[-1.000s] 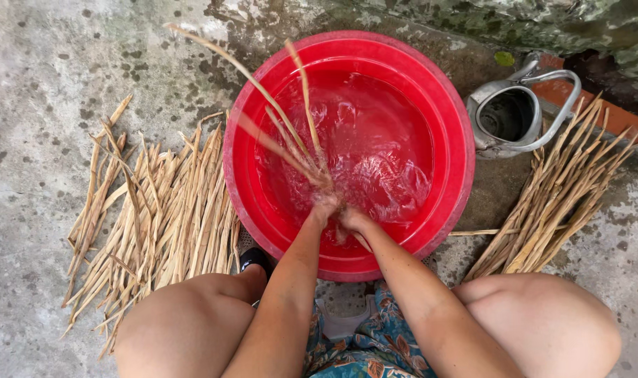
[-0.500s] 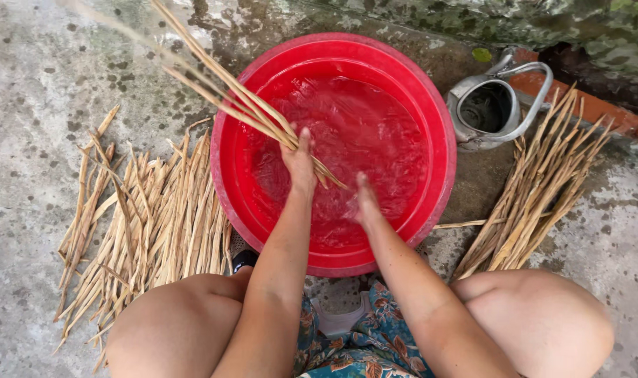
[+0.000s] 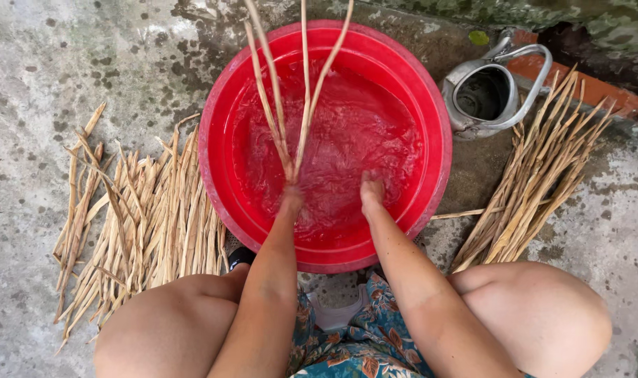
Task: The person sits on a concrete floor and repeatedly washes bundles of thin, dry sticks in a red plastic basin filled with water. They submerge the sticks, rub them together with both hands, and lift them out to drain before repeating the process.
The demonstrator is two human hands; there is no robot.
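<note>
Versus half a second earlier: tan reed strips (image 3: 291, 91) now upright over the basin, tips fanning toward its far rim; earlier slanted out over the far-left rim. Left hand (image 3: 291, 194) shifted back toward the near side of the water; right hand (image 3: 371, 192) about as before.

Round red plastic basin (image 3: 431, 105), filled with water, on stained grey concrete floor (image 3: 67, 63), directly ahead of the bare knees.

Left hand: closed around the lower ends of the reed strips, at the water surface, forearm running straight out from the body. Strips held in a tight pinch at the base, spreading into three or four stalks above.

Right hand: at the water just beside the left, fingers dipped and curled downward; open or closed cannot be told. Holding nothing visible.

Loose pile of dry reed strips (image 3: 137, 224) on the floor left of the basin. Second reed bundle (image 3: 536, 182) on the floor to the right, slanting toward the far right corner. Dented grey metal kettle (image 3: 487, 94) beside the basin's far right edge, just above that bundle.
</note>
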